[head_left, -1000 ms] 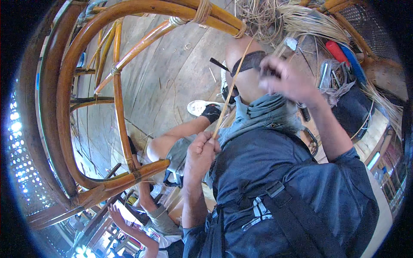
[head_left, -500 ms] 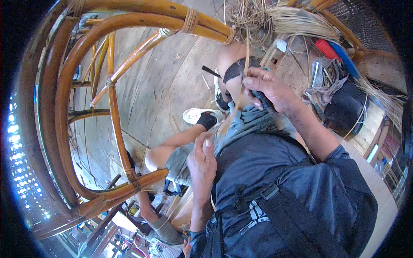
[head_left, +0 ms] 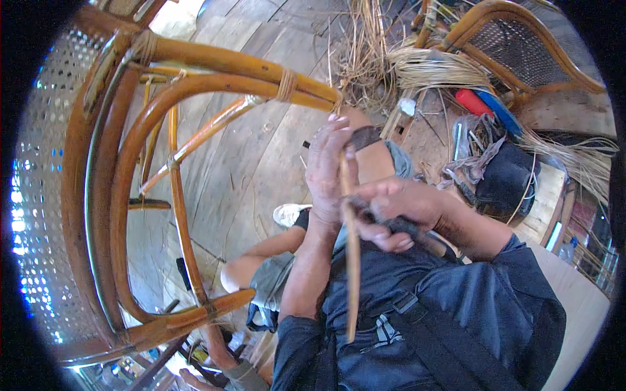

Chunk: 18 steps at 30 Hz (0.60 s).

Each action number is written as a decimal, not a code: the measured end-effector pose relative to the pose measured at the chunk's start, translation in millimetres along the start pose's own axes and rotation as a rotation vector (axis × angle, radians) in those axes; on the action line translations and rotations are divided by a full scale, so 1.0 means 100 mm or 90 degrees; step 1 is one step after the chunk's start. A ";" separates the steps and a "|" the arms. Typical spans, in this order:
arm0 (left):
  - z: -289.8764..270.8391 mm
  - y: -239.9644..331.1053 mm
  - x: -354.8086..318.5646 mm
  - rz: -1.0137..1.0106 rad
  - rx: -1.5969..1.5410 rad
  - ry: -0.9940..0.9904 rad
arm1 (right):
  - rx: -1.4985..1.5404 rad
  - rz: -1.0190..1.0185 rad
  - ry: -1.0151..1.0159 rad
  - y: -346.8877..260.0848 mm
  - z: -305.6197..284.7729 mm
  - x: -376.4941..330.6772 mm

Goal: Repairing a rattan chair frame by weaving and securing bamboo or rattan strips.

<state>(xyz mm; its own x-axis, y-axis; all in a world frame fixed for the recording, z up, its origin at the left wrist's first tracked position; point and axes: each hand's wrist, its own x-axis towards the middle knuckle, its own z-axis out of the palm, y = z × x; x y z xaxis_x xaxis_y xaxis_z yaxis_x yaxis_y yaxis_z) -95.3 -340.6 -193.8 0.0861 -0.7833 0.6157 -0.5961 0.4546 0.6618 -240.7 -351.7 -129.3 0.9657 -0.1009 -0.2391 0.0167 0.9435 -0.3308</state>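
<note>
A flat, pale rattan strip [head_left: 353, 274] runs from near the bound end of a rattan chair frame [head_left: 222, 60] down across my dark shirt. My left hand [head_left: 326, 173] is raised beside that end, fingers pointing up and closed along the strip's upper part. Against the strip's middle sits my right hand [head_left: 411, 207], wrapped round a dark-handled tool [head_left: 401, 227]. The tool's working end is hidden between the hand and the strip, so its kind is unclear.
Bundles of loose rattan strands [head_left: 430, 68] lie at the far right, near a woven cane chair [head_left: 515, 49]. Closer are a red object [head_left: 473, 102], a blue object [head_left: 502, 116] and a black bag [head_left: 508, 186]. Another person's arm [head_left: 220, 348] shows at lower left.
My left hand has moved up and away to the strip's upper part. My right hand has come down and left, with the tool against the strip. The strip's lower end now hangs over my shirt.
</note>
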 end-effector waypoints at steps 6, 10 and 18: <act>-0.36 0.23 -0.07 -0.428 -0.916 0.215 | -0.432 -0.007 0.037 -0.22 0.03 -0.27; -0.79 0.66 -0.30 -0.576 -0.590 -0.062 | -0.523 -0.128 0.198 -0.12 -0.08 -0.27; -0.94 0.77 -0.68 -0.742 -0.393 -0.303 | -0.225 -0.049 0.148 0.28 -0.24 0.14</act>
<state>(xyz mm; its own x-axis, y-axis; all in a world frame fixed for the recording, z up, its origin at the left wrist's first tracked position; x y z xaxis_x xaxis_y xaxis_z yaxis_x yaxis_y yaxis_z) -72.1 -212.7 -144.3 -0.0666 -0.8450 -0.5306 0.0827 -0.5347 0.8410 -233.2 -334.0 -163.5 0.8807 -0.2725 -0.3874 -0.0428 0.7687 -0.6382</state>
